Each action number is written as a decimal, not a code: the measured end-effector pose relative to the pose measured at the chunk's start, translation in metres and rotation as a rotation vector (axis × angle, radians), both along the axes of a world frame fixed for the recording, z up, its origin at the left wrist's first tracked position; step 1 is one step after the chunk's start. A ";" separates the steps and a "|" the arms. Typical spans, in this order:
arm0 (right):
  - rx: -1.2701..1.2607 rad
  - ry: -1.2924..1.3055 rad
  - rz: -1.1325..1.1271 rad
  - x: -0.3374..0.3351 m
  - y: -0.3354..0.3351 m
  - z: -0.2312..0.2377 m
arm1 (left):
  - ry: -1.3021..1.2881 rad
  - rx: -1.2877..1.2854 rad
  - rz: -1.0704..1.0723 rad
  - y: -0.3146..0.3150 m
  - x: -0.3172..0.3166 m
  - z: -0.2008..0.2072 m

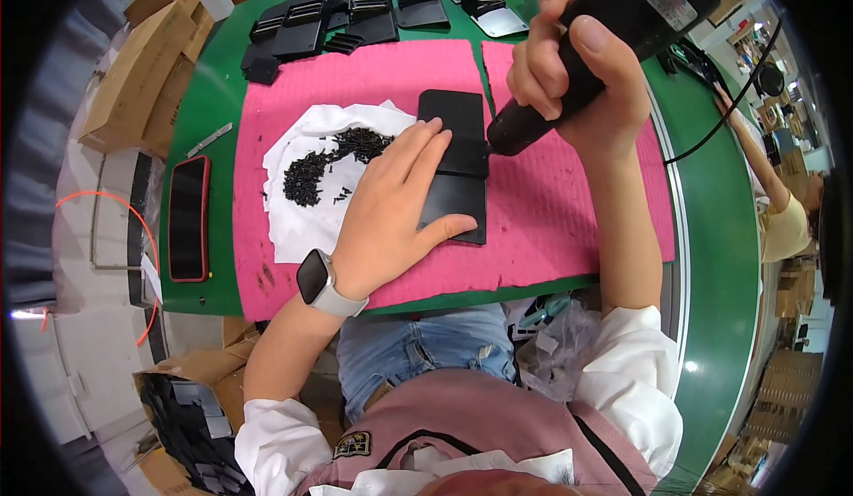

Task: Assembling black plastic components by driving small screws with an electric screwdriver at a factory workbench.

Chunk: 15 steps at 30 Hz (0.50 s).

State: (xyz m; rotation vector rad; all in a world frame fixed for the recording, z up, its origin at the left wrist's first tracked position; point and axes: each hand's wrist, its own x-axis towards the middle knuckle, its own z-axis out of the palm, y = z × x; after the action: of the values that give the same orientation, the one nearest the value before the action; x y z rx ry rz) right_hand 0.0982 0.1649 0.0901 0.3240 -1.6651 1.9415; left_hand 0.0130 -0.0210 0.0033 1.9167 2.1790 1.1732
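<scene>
A black electric screwdriver (613, 34) is gripped in my right hand (591, 79), its tapered nose pointing down and left. The tip meets, or comes very near, the right edge of a black metal bracket (453, 132) on the pink foam mat (569, 212). My left hand (395, 190), wearing a watch, lies with fingers stretched out over the bracket's left side. Beside that hand, a heap of small black screws (306, 176) rests on a crumpled white cloth (306, 230). What lies under my left palm is hidden.
Several black bracket parts (373, 12) stand along the table's far edge. A phone in a red case (188, 221) and a utility knife (210, 140) lie at the left. A dark cable (724, 127) runs over the green table (711, 256) at the right, where another person (782, 203) works.
</scene>
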 end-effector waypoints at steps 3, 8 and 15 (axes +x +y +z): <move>0.040 -0.042 -0.023 -0.002 0.001 -0.005 | 0.026 -0.041 -0.006 0.000 0.000 -0.002; 0.029 -0.043 -0.016 -0.004 0.002 -0.010 | 0.017 -0.068 0.000 -0.001 0.000 -0.003; 0.093 -0.006 0.116 -0.011 -0.001 -0.012 | 0.062 -0.042 0.004 -0.001 0.002 -0.004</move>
State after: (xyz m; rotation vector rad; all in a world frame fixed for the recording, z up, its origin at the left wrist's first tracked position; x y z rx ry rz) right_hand 0.0870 0.1635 0.0785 0.4604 -1.7795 1.9527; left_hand 0.0150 -0.0220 -0.0002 1.9584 2.2202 1.0740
